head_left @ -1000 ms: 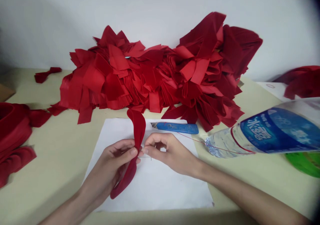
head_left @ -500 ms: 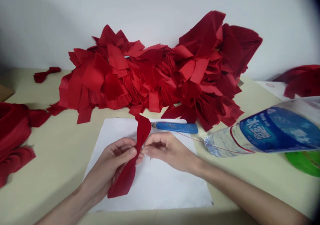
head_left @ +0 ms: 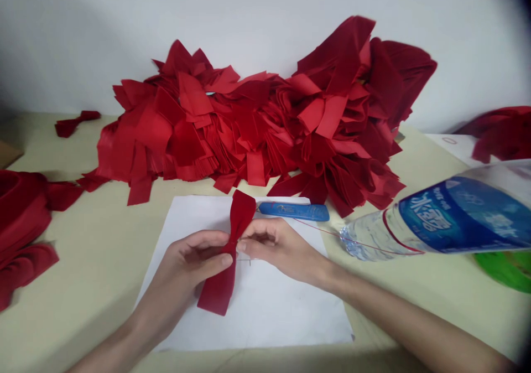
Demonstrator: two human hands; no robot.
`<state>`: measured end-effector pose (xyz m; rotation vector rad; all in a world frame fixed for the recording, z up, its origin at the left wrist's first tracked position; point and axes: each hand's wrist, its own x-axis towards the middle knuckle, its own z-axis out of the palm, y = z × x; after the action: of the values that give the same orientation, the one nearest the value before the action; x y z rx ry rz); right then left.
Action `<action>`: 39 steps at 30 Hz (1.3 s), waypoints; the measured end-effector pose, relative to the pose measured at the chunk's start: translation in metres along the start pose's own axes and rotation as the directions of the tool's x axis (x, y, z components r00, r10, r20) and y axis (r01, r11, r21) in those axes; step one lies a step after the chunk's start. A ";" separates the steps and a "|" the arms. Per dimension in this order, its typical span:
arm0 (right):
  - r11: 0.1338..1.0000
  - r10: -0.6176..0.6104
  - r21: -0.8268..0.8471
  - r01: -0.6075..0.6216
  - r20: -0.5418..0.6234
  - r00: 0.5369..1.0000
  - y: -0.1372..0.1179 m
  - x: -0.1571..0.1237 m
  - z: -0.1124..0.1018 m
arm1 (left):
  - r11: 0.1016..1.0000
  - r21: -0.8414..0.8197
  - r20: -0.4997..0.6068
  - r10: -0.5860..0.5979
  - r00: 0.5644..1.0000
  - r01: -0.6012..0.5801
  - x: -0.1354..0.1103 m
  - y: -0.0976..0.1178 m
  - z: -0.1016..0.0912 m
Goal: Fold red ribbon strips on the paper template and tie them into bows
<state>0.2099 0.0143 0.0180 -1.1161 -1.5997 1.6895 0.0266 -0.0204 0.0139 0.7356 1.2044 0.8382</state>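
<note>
A red velvet bow [head_left: 228,251] is pinched at its waist between both hands over a white sheet of paper [head_left: 269,312]. My left hand [head_left: 188,268] grips the bow's middle from the left with thumb and fingers closed. My right hand [head_left: 276,245] pinches the same middle from the right, and a thin needle [head_left: 246,260] pokes out just below its fingertips. A red thread [head_left: 332,233] runs from my right hand toward the water bottle.
A big heap of red fabric pieces [head_left: 265,124] lies along the wall. A blue utility knife [head_left: 294,211] rests at the paper's far edge. A water bottle [head_left: 440,218] lies on its side at right over something green [head_left: 504,268]. More red fabric [head_left: 20,223] sits at left.
The bow has turned in my fingers: its loops now show flat and broad, the lower one shorter and further right. Both hands stay pinched at its middle.
</note>
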 end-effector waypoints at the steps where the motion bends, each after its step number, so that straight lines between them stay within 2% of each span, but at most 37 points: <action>1: 1.000 -0.008 0.005 0.008 -0.002 1.000 0.001 0.000 0.000 | 1.000 -0.009 0.002 -0.003 1.000 0.003 0.000 0.000 0.000; 4: 0.999 -0.042 -0.011 0.042 -0.001 0.999 0.001 0.001 0.000 | 0.999 -0.016 0.041 -0.033 0.999 0.034 -0.001 0.002 0.001; 7: 0.989 -0.089 -0.116 0.086 -0.023 0.996 -0.002 -0.001 0.002 | 0.998 -0.012 0.058 -0.054 0.997 0.054 -0.002 0.003 0.001; 12: 0.963 -0.119 -0.248 0.108 -0.031 0.992 -0.006 -0.003 0.004 | 0.991 0.124 0.058 0.034 0.998 -0.041 -0.001 0.004 0.001; 15: 0.972 -0.114 -0.204 0.114 0.013 0.993 -0.004 -0.002 0.002 | 0.982 0.182 0.059 0.034 0.998 -0.044 -0.001 0.004 0.002; 21: 0.988 -0.101 -0.111 0.107 0.056 0.993 -0.004 -0.001 0.001 | 0.993 0.101 0.131 0.049 0.990 -0.062 0.000 0.002 0.002; 28: 0.997 -0.057 0.053 0.052 0.100 0.993 -0.001 0.001 -0.002 | 0.968 0.193 0.287 0.100 0.953 -0.159 -0.002 0.002 0.001; 34: 0.989 -0.123 -0.076 0.129 0.084 0.989 0.005 0.002 -0.004 | 0.959 0.234 0.277 0.091 0.957 -0.159 -0.004 0.002 0.003; 39: 0.953 -0.152 -0.236 0.187 0.158 0.976 0.001 0.001 -0.005 | 0.941 0.322 0.224 0.033 0.974 -0.106 -0.002 0.003 0.005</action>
<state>0.2133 0.0175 0.0175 -0.9604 -1.9813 1.5111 0.0311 -0.0215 0.0183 1.1223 1.1400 0.5980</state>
